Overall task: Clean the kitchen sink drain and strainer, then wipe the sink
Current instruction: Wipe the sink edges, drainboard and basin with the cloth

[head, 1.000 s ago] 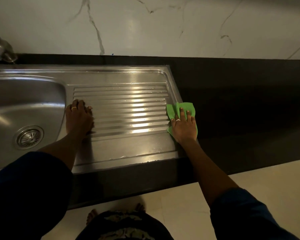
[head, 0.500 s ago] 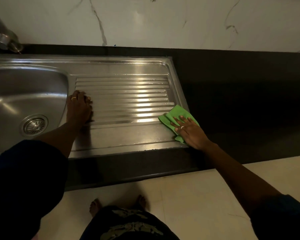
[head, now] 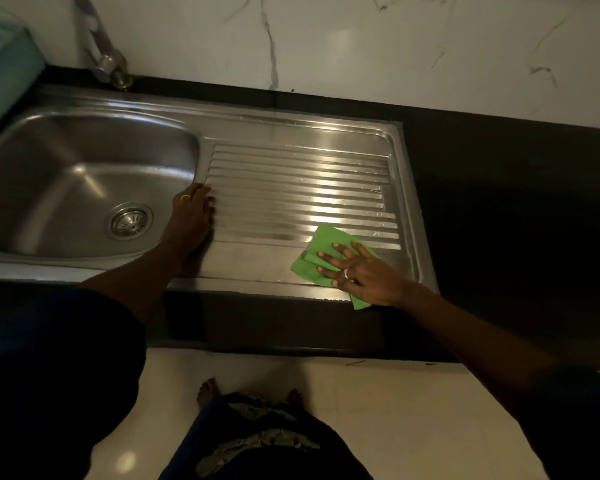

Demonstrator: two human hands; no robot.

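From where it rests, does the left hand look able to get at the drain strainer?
Probably yes: the left hand rests on the sink rim close beside the strainer, holds nothing, and nothing lies between them.

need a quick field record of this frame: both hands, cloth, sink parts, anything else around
left hand: rests flat on the drainboard at the edge of the basin, holds nothing
right hand: fingers spread straight, presses the cloth
cloth: green, folded, at the drainboard's front right, one corner over the front rim
strainer: seated in the basin drain
faucet: at the wall behind the basin
other: teal container far left, cut off by the frame; dark counter right of the sink
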